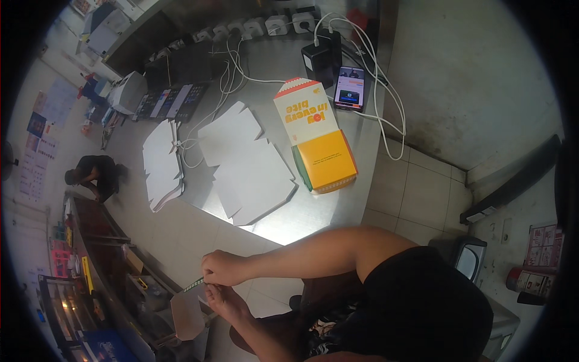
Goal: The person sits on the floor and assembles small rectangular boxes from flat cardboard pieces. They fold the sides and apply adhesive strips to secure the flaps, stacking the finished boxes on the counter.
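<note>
Low in the view, my hands are close together, away from the counter's front edge. My right hand (224, 267) is closed, its fingers pinching the edge of a partly folded cardboard box (187, 317). Just below it, my left hand (228, 303) is closed on the same box's near edge. A green checked strip shows along the box's top, and its plain panel hangs to the left of my fingers. On the metal counter (271, 232) stands a yellow and cream printed carton (325, 160) with its lid raised. Flat white box blanks (244, 169) lie to its left, beside another stack of blanks (163, 166).
A lit phone (349, 87) and a black power bank (317, 63) with white cables sit at the back of the counter. Along the rear are several white adapters (277, 25). A person (96, 175) crouches far left, near shelving (99, 223). A wall (452, 78) bounds the right.
</note>
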Available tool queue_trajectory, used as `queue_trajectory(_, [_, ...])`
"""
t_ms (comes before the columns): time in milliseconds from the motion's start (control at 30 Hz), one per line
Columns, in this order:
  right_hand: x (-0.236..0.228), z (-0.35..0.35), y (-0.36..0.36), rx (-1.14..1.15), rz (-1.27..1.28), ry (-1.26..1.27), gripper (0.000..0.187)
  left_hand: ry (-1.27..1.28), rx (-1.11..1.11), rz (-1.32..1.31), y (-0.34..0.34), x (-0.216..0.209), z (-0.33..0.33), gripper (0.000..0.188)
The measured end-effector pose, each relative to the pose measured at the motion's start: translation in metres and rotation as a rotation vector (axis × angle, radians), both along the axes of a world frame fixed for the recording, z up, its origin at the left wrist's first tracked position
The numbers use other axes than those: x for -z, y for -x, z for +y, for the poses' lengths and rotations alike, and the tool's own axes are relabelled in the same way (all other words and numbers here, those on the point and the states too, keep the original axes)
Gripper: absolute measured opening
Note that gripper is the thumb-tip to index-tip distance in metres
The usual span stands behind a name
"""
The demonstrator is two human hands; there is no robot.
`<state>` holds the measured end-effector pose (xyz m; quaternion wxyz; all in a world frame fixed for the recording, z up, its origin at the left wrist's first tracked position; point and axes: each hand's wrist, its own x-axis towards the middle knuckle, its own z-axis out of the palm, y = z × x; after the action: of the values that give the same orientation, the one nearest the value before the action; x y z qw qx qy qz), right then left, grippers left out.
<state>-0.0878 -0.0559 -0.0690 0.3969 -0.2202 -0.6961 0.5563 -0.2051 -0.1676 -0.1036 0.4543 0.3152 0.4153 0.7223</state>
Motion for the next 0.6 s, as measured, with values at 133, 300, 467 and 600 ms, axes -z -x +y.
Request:
queue_trajectory(133, [0.011,0.004,0.008,0.024,0.055,0.035,0.019,-0.040,0.023,-0.037,0.005,0.006,0.000,0.024])
queue_trajectory(300, [0.013,0.006,0.010,0.001,0.069,0.063,0.019,-0.082,0.078,-0.039,0.010,0.008,0.000,0.020])
queue_trajectory(467, [0.003,0.001,0.001,-0.032,0.079,0.010,0.019,-0.064,-0.051,-0.064,0.003,0.011,-0.002,0.023])
queue_trajectory(600, [0.003,-0.003,0.001,-0.059,0.099,-0.065,0.020,-0.076,-0.109,-0.117,-0.009,0.006,0.001,0.027])
